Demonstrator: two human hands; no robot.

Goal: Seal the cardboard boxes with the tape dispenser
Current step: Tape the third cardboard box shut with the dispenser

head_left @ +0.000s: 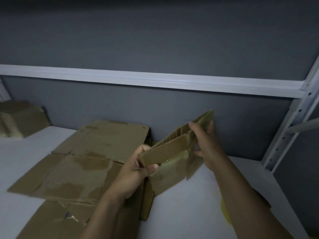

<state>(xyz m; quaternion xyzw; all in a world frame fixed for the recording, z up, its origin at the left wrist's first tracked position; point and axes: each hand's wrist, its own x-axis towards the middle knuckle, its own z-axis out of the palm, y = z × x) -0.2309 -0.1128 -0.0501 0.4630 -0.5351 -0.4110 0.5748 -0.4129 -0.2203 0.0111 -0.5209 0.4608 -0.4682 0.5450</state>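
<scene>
A small cardboard box (170, 176), partly collapsed, is held clear of the white shelf surface (198, 200), to the right of the flattened cardboard sheets (81, 163). Its near flap is gripped by the left hand (136, 168), with the thumb pressed on the front face. Its far end is grasped by the right hand (205, 140), fingers curled over the top edge. The tape dispenser is not in view.

Faults to be expected:
- The worn, creased panels may be torn if the box is forced square too quickly.
- Glossy old tape residue is seen on the flap; poor adhesion of new tape is likely there.
- If the flaps are not aligned, the seam will be left gapped.
- The box may be dropped while the dispenser is sought.
</scene>
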